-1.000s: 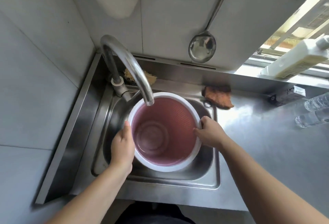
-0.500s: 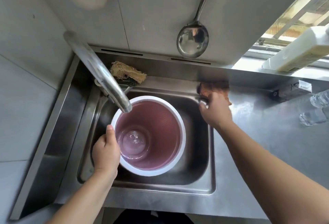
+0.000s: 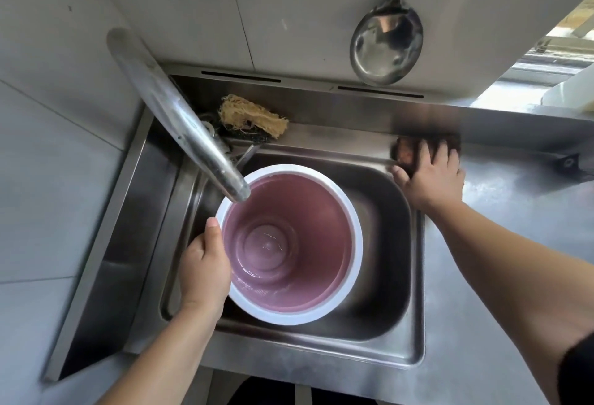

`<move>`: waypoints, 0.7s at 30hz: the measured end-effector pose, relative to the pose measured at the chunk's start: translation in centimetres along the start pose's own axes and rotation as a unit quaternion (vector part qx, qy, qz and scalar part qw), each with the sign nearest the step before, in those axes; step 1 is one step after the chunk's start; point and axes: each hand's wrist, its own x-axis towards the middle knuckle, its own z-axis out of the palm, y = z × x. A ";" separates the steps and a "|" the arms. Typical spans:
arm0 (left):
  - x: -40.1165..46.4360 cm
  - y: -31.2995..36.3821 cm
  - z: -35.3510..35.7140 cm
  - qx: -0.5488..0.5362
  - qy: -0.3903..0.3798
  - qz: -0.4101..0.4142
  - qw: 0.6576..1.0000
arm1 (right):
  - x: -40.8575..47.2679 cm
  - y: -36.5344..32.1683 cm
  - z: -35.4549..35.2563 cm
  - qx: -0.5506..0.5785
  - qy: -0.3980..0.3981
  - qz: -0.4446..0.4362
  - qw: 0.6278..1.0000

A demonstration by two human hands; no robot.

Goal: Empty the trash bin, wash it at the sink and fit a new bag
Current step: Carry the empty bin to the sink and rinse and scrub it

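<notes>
A pink trash bin with a white rim stands upright in the steel sink, a little water in its bottom. My left hand grips the bin's left rim, thumb on the rim. The tap spout ends just over the bin's upper left rim; no stream of water is visible. My right hand lies flat on a brown scouring pad at the sink's back right corner, fingers spread over it.
A yellowish loofah scrubber lies on the ledge behind the tap. A steel ladle hangs on the tiled wall. Steel counter extends to the right; a white container sits by the window at the far right.
My right hand let go of the bin's right rim and moved up right onto the brown pad. The bin shifted left in the sink, held by my left hand alone.
</notes>
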 end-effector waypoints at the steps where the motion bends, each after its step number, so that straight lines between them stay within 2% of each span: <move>1: 0.0 0.0 0.0 0.001 -0.002 -0.001 1.000 | 0.0 0.1 0.1 0.010 0.017 -0.001 1.000; 8: 0.0 0.2 0.0 0.001 -0.001 -0.003 1.000 | 0.1 1.2 -0.2 0.036 0.101 -0.069 0.992; 10: 0.0 0.3 -0.1 0.004 -0.001 -0.006 1.000 | 0.1 0.9 -1.3 0.072 0.094 -0.060 0.991; 12: -0.1 0.4 -0.2 0.006 0.000 -0.006 1.000 | -0.4 0.0 -2.9 0.158 0.086 -0.034 0.983; 16: -0.2 0.7 -0.2 0.018 -0.003 -0.003 1.000 | -4.3 -3.5 -7.0 0.373 0.119 0.002 0.920; 19: -0.2 0.9 -0.1 0.027 -0.015 -0.010 0.999 | -10.2 -8.1 -9.1 0.483 0.128 -0.057 0.864; 21: -0.2 1.0 0.1 0.032 -0.017 -0.007 0.999 | -14.3 -11.5 -9.0 0.534 0.092 -0.072 0.837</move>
